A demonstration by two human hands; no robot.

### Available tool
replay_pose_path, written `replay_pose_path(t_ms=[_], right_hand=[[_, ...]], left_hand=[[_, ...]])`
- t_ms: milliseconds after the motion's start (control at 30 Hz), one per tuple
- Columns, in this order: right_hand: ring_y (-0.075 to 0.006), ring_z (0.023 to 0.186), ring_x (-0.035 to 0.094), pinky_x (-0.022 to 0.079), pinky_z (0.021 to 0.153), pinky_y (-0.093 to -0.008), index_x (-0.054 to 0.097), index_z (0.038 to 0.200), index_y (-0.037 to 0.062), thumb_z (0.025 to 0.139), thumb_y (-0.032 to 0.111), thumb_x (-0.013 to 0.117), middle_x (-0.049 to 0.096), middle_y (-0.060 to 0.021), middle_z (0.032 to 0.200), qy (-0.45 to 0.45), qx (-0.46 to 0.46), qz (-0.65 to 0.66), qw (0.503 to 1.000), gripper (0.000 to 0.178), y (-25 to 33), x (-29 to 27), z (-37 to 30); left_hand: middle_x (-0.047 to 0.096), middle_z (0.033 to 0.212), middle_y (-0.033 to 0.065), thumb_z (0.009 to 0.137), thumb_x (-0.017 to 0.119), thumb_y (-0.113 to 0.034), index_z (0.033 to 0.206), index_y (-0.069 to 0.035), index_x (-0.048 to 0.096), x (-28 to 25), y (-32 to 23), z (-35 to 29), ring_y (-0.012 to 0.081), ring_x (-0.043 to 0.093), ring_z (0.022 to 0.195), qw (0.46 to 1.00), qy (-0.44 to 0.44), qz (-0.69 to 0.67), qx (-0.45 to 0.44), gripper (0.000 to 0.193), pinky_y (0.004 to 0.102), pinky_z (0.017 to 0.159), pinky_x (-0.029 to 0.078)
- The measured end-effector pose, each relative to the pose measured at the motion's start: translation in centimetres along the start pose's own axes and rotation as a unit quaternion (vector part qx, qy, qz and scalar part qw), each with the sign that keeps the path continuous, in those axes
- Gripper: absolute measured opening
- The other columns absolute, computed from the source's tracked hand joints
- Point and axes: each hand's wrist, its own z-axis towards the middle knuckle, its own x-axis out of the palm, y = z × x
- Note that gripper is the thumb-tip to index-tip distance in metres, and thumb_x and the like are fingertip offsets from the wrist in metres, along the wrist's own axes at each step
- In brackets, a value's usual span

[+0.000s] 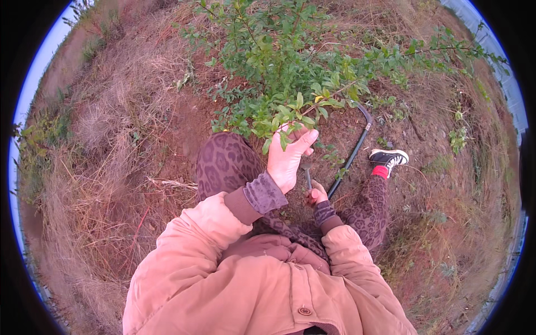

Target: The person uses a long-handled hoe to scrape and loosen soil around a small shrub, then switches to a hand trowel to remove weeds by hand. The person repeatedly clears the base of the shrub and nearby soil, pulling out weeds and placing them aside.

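Note:
My left hand [286, 162] is raised in front of me, its fingers closed on the leafy tip of a shrub branch [310, 109]. The branch runs up and right from the hand, back toward the green shrub [273, 61]. Lower and to the right, my right hand [317, 194] is closed round a small tool [307, 177]. Only its thin grey shaft shows clearly, so its kind is uncertain. Beside the right hand lies a sickle [352, 154] with a long dark handle. Its curved blade points away from me, partly under the leaves.
Dry grass [100, 167] and reddish bare soil [187, 125] surround the shrub. A long leafy branch [430, 51] reaches out to the right. My bent knee [226, 162] is close to the shrub at left, and my foot in a dark sneaker [389, 159] rests right of the sickle.

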Motion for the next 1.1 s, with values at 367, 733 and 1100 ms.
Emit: replay_pose_path(t_ms=[367, 733, 1100], right_hand=[[-0.0096, 0.045, 0.047, 0.036, 0.04, -0.0239, 0.063, 0.08, 0.0034, 0.079, 0.022, 0.047, 0.053, -0.0019, 0.058, -0.007, -0.089, -0.171, 0.981, 0.025, 0.7, 0.7, -2.0], [-0.0077, 0.058, 0.047, 0.037, 0.051, -0.0215, 0.052, 0.073, 0.0034, 0.074, 0.007, 0.049, 0.05, 0.0005, 0.066, 0.129, -0.19, -0.12, 0.966, 0.005, 1.7, 2.2, -2.5], [-0.023, 0.077, 0.056, 0.044, 0.071, -0.0323, 0.053, 0.104, 0.0089, 0.067, 0.012, 0.06, 0.056, -0.0127, 0.085, 0.021, -0.105, -0.298, 0.949, 0.038, 4.8, 3.4, 4.8]], left_hand=[[0.053, 0.073, -0.002, 0.08, 0.062, -0.014, 0.097, -0.009, 0.051, 2.4, 0.6, 1.1, 0.009, 0.05, 0.056, 0.996, -0.026, -0.036, 0.078, 0.022, 0.0264, 0.059, 0.045], [0.053, 0.067, 0.0022, 0.08, 0.062, -0.015, 0.086, -0.006, 0.05, 2.8, -4.3, 5.7, 0.0114, 0.049, 0.053, 0.975, 0.015, 0.015, 0.222, 0.016, 0.0289, 0.058, 0.046], [0.054, 0.067, 0.0048, 0.085, 0.055, -0.017, 0.084, -0.004, 0.05, 5.0, -6.7, 10.9, 0.0126, 0.049, 0.053, 0.889, 0.055, 0.189, 0.413, 0.014, 0.0299, 0.056, 0.047]])
